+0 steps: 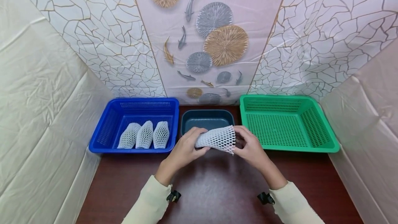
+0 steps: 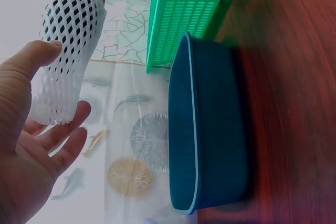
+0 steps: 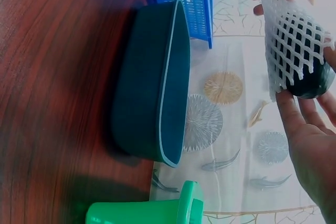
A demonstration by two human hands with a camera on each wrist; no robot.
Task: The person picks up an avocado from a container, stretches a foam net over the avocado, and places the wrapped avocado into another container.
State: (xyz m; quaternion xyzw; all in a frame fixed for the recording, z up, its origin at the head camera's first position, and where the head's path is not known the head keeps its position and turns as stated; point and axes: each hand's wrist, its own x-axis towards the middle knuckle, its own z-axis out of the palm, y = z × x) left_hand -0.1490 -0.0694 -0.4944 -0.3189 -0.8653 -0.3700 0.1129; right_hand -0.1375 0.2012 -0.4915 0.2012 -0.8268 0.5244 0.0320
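A white foam fruit net [image 1: 216,139] is held in the air between both hands, in front of a dark teal tub [image 1: 207,114]. My left hand [image 1: 188,145] grips its narrower end, thumb on the near side. At the wide, open end, my right hand [image 1: 251,150] holds the mesh edge with thumb and fingers. Inside the net is a smooth, dark, rounded thing [image 3: 312,84]; its end shows past the mesh beside the right palm in the right wrist view. The head view hides it.
On the left stands a blue basket [image 1: 132,150] holding three white netted pieces [image 1: 144,136]. A green basket [image 1: 276,130] stands on the right with its slotted floor showing. All rest on a dark red-brown table [image 1: 211,189], with patterned cloth [image 1: 217,78] behind and plain cloth at both sides.
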